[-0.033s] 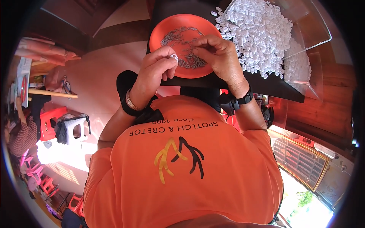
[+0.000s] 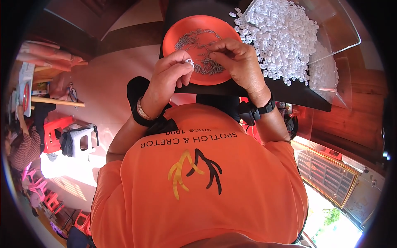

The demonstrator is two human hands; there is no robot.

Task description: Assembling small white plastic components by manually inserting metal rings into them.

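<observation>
A round red-orange basin [image 2: 170, 39] lies on the dark table, holding several small grey metal pieces like screws or pins [image 2: 211, 68]. Over its near left rim, my left hand [image 2: 166, 76] is closed, pinching a small white plastic piece with a hole [image 2: 190, 62] between thumb and forefinger. My right hand [image 2: 242, 62] hangs above the basin's right side, thumb and forefinger pressed together; whatever is between them is too small to make out. A large heap of similar white oval plastic pieces [image 2: 281, 37] lies just right of the basin.
A clear plastic box [image 2: 347, 41] lies tipped at the right, with more white pieces spilling from it. The black table's near edge [image 2: 308, 99] runs just before me. At the left, another person in a striped top [image 2: 24, 151] is near red and white stools [image 2: 82, 140].
</observation>
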